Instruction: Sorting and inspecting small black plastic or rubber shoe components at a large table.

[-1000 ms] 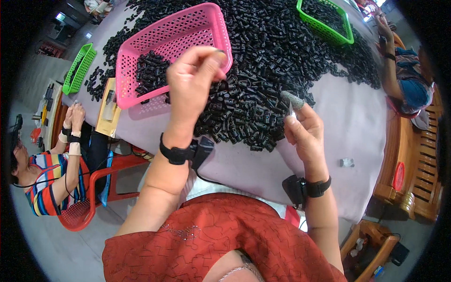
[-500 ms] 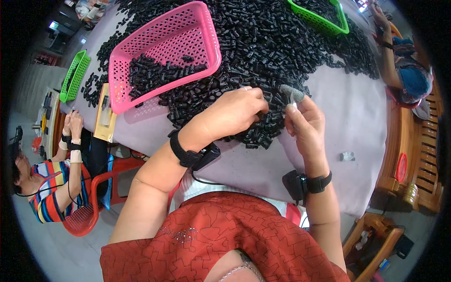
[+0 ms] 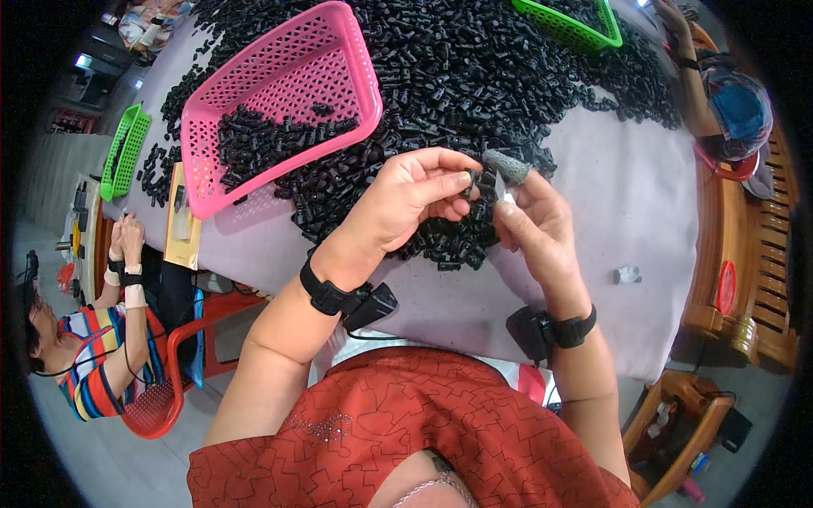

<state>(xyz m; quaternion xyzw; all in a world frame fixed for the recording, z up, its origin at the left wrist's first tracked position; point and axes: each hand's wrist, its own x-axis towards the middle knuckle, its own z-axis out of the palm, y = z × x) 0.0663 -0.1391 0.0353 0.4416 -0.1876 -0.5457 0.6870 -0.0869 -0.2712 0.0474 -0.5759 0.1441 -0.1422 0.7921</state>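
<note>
My left hand (image 3: 415,193) pinches a small black plastic part (image 3: 472,183) between thumb and index finger, above the near edge of a big pile of like black parts (image 3: 449,85). Close beside it on the right, my right hand (image 3: 544,227) grips a small pale blade (image 3: 501,188) between thumb and fingers. A grey fabric cover (image 3: 506,166) sits over the tip of its index finger. The blade's point is near the black part; whether they touch, I cannot tell.
A pink perforated basket (image 3: 368,85) with black parts inside stands left of my hands. Green baskets (image 3: 605,38) stand farther off. A small clear scrap (image 3: 627,275) lies on the grey tablecloth (image 3: 593,186) at right. Co-workers sit left and right; a red chair (image 3: 174,372) is at left.
My left hand has come up from the pile, turned, and now shows a black part in its pinch. My right hand has shifted slightly left, bringing the blade nearer.
</note>
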